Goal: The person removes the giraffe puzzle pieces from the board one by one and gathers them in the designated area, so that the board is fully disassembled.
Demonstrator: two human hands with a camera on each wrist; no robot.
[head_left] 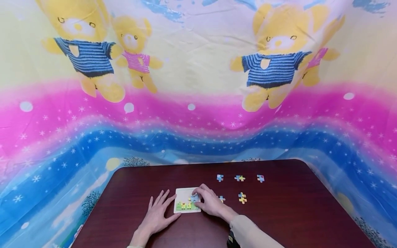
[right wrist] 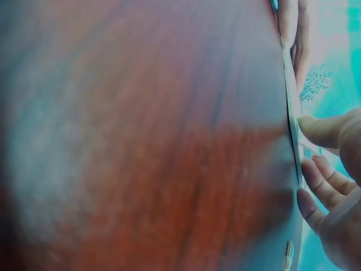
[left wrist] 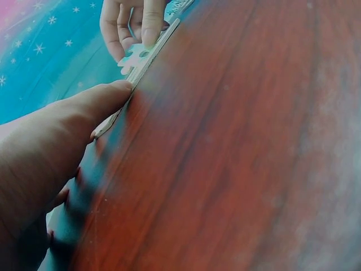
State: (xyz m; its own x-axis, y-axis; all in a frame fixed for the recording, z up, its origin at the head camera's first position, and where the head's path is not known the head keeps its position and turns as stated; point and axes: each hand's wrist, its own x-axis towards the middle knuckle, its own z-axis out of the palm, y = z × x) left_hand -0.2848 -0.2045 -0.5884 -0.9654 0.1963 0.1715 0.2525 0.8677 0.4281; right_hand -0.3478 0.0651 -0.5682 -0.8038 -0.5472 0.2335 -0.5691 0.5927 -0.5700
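A white-framed puzzle board (head_left: 187,211) lies on the dark red table, with joined pieces showing yellow animals on green along its lower part. My left hand (head_left: 157,215) has its fingers spread, thumb and index finger touching the board's left side. Over the board's right part, my right hand (head_left: 211,202) pinches a puzzle piece (head_left: 194,198) between thumb and fingers. In the left wrist view that piece (left wrist: 134,56) stands tilted above the board's edge (left wrist: 152,56), below the right hand (left wrist: 132,25).
Right of the board lie several loose pieces: a blue one (head_left: 220,177), a blue and yellow one (head_left: 240,178), one with red (head_left: 260,178), a yellow one (head_left: 242,197), and one (head_left: 222,198) partly behind the right hand. A printed cloth (head_left: 192,119) hangs behind the table (head_left: 279,206).
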